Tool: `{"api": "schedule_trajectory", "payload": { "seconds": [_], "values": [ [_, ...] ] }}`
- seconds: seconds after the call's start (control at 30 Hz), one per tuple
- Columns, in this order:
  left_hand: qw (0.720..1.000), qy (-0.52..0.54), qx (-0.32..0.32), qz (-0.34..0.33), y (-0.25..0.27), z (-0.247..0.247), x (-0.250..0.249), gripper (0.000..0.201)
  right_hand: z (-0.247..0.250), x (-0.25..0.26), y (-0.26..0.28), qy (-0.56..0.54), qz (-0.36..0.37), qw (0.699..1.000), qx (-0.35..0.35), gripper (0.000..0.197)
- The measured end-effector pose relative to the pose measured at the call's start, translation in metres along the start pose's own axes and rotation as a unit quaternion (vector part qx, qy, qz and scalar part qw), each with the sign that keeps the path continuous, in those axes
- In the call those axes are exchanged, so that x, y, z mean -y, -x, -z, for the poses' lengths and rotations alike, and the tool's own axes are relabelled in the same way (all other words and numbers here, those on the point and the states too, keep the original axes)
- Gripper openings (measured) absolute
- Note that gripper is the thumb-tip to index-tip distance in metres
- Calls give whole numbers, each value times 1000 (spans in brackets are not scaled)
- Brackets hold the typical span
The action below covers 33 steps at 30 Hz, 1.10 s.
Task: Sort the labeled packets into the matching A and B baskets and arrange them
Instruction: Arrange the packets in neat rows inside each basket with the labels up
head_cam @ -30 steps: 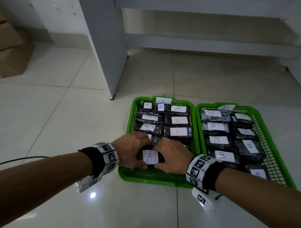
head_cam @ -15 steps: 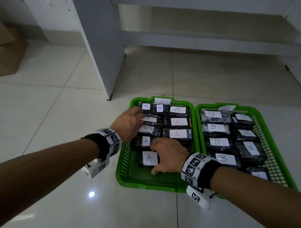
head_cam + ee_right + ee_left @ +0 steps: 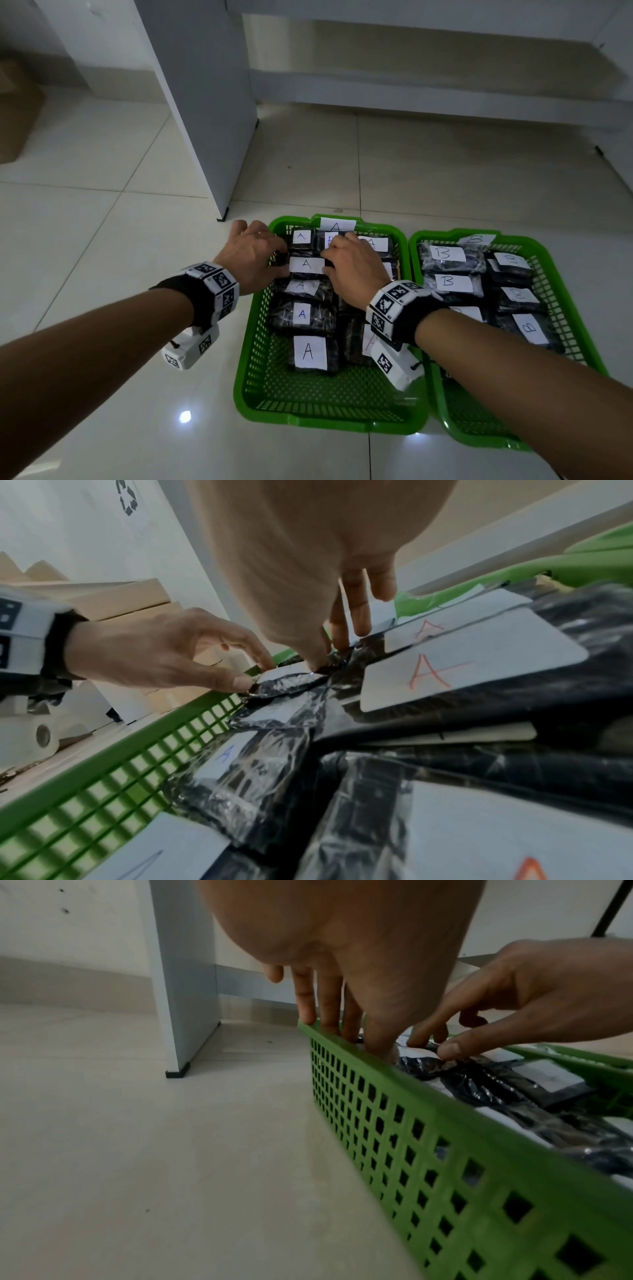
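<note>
Head view: both hands on one A packet

Head camera shows two green baskets side by side on the tiled floor, A basket (image 3: pixel 253 346) and B basket (image 3: pixel 579 329), their long rims touching or nearly so. Bare mesh floor lies nearest the person in the A basket, behind both wrists; bare tile spreads out beyond the left hand's knuckles.

Left hand (image 3: pixel 253 260) hangs over the A basket's left rim, thumb and forefinger pinching the left end of a packet (image 3: pixel 306 264) in the second row. Its other fingers (image 3: pixel 329 1007) hang straight down onto that rim.

Right hand (image 3: pixel 352 269) pinches the packet's other end, remaining fingers loosely spread over the far packets. The packet lies flat between the two thumbs, label up, touching its neighbours fore and aft.
</note>
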<state>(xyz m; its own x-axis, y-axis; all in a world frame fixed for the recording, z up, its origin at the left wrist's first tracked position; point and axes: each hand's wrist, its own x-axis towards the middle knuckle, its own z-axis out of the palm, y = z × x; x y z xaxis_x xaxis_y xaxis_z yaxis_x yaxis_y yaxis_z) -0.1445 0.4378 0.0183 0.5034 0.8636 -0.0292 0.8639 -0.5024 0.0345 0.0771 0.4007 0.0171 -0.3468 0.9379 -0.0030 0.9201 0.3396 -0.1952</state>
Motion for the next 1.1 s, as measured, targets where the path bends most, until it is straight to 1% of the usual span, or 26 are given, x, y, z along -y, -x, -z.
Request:
{"api": "schedule_trajectory", "payload": {
  "seconds": [0.1, 0.2, 0.33, 0.4, 0.43, 0.5, 0.57, 0.63, 0.73, 0.77, 0.83, 0.9, 0.93, 0.97, 1.03, 1.1],
  "values": [
    [1000, -6, 4, -14, 3, -2, 1, 49, -2, -2, 0, -16, 0, 1000, 11, 35],
    [999, -23, -12, -22, 3, -4, -1, 48, -2, -3, 2, -15, -8, 1000, 0, 40],
    [999, -8, -36, -3, -1, -5, -7, 48, -1, -1, 0, -5, -27, 1000, -10, 40],
    [999, 9, -41, -4, -1, -3, -10, 54, -1, 0, 0, -1, -33, 999, -9, 40],
    [999, 17, -43, -16, -2, -4, -9, 60, -1, 0, -1, 2, -34, 999, -10, 40],
    [998, 30, -30, -55, -4, -6, -8, 71, 0, 1, -1, 4, -36, 999, -11, 40],
    [996, 37, 5, -86, -6, -12, -8, 72, 1, 0, 0, 1, -38, 999, -10, 41],
    [995, 34, 45, -84, -7, -18, -11, 68, 2, -1, 0, -3, -38, 999, 1, 44],
    [995, 44, 52, -79, -7, -18, -13, 68, 3, -2, 0, -3, -38, 999, 12, 46],
    [994, 62, 49, -73, -7, -18, -12, 70, 4, -2, -1, -4, -40, 999, 12, 47],
    [993, 102, 19, -54, -4, -13, -13, 71, 8, -3, 0, -9, -48, 999, -3, 45],
    [991, 133, -22, -8, -1, -9, -14, 67, 14, -6, 4, -12, -60, 998, -31, 40],
    [989, 145, -30, 24, 1, -7, -16, 65, 17, -9, 7, -15, -67, 996, -49, 37],
    [986, 158, -30, 51, 1, -5, -17, 63, 20, -12, 12, -17, -76, 995, -67, 34],
    [978, 186, -8, 94, 1, -1, -19, 61, 26, -22, 25, -14, -108, 990, -92, 32],
    [973, 202, 8, 108, 1, 0, -23, 60, 31, -33, 41, -2, -151, 984, -96, 34]
  ]
}}
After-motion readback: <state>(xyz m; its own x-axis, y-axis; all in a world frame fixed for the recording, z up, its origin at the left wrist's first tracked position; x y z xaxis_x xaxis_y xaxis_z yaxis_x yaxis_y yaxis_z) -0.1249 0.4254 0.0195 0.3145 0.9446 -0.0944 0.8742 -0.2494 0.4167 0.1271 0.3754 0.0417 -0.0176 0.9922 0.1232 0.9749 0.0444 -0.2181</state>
